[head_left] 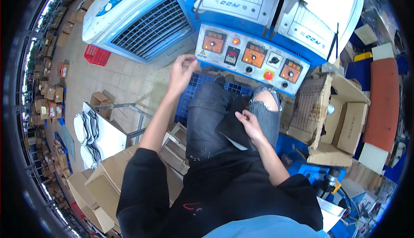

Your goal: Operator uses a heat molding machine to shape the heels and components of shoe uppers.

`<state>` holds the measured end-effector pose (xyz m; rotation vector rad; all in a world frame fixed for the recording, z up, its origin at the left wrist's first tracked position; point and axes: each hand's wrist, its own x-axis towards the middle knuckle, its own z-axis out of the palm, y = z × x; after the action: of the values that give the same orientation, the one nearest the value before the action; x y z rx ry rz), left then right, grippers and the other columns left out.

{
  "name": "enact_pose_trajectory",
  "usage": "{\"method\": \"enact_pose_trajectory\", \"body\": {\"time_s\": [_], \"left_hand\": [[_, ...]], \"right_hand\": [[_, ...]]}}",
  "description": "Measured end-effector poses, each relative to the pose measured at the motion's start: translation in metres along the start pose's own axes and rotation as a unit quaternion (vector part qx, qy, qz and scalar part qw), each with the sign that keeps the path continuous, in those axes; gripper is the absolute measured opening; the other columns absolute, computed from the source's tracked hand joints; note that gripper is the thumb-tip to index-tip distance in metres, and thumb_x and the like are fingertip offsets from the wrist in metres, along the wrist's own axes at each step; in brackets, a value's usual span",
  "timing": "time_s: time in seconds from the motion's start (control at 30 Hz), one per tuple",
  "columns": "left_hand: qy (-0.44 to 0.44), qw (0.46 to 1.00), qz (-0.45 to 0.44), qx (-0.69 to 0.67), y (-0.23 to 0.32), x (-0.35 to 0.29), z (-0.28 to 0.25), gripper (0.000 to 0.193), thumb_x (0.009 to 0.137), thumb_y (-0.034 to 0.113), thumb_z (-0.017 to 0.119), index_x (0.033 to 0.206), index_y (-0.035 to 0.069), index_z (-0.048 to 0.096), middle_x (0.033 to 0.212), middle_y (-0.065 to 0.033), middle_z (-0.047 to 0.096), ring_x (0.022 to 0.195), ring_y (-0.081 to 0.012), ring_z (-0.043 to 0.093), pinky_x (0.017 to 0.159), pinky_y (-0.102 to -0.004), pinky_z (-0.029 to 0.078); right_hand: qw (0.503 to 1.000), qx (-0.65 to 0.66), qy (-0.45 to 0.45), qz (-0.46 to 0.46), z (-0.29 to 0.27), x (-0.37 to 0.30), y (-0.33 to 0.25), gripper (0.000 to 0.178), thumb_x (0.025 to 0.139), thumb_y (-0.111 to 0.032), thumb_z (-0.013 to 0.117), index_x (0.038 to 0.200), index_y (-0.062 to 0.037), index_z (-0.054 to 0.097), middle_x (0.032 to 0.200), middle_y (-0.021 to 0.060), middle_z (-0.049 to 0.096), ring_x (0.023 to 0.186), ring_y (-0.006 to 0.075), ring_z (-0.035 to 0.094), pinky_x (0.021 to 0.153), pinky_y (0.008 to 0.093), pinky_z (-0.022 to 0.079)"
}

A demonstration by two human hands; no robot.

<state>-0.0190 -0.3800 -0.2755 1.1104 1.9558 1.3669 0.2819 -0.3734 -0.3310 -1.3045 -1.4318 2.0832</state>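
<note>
Control panel [252,59] ahead of the knees, air cooler [140,20] to its left, open cardboard box [332,121] at right.

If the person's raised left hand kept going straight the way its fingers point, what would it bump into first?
Most likely the grey control panel with orange dials, near its left end. The left hand is lifted with loosely curled fingers aimed up toward it, and nothing shows in between. Depth is hard to judge in this fisheye view.

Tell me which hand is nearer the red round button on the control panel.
Right. The right hand rests on the lap below the red button; the left hand is raised farther off, to the button's left, before the panel's left end.
</note>
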Motion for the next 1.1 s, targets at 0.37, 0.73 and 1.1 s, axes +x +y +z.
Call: {"method": "enact_pose_trajectory", "body": {"time_s": [0.37,0.73,1.1], "left_hand": [[0.157,0.962,0.135,0.178,-0.021,0.183,0.026,0.026,0.085,0.017,0.06,0.104,0.0,0.061,0.101,-0.0167,0.059,0.084,-0.0275,0.061,0.077,-0.0365,0.048],[0.083,0.967,-0.163,-0.176,-0.064,0.26,0.059,0.031,0.085,0.011,0.056,0.112,-0.004,0.059,0.093,-0.0141,0.067,0.078,-0.0219,0.066,0.067,-0.0318,0.051],[-0.115,0.893,-0.138,-0.413,-0.022,0.178,0.04,0.034,0.086,0.012,0.059,0.116,-0.002,0.049,0.102,-0.0121,0.06,0.09,-0.0234,0.061,0.077,-0.0364,0.053]], "right_hand": [[0.997,0.035,-0.002,0.064,-0.001,0.014,0.007,0.031,0.091,-0.03,0.059,0.069,-0.0136,0.044,0.064,-0.0087,0.036,0.06,0.0014,0.034,0.053,0.0214,0.028],[0.998,0.049,0.001,0.043,-0.004,0.034,0.037,0.034,0.091,-0.032,0.06,0.071,-0.0104,0.044,0.065,-0.0074,0.03,0.061,0.0031,0.029,0.051,0.0239,0.024],[0.991,0.044,-0.084,0.095,-0.001,0.037,0.037,0.068,0.09,-0.032,0.06,0.132,0.0153,0.034,0.118,0.0171,0.056,0.107,0.019,0.054,0.092,0.0255,0.041]]}}
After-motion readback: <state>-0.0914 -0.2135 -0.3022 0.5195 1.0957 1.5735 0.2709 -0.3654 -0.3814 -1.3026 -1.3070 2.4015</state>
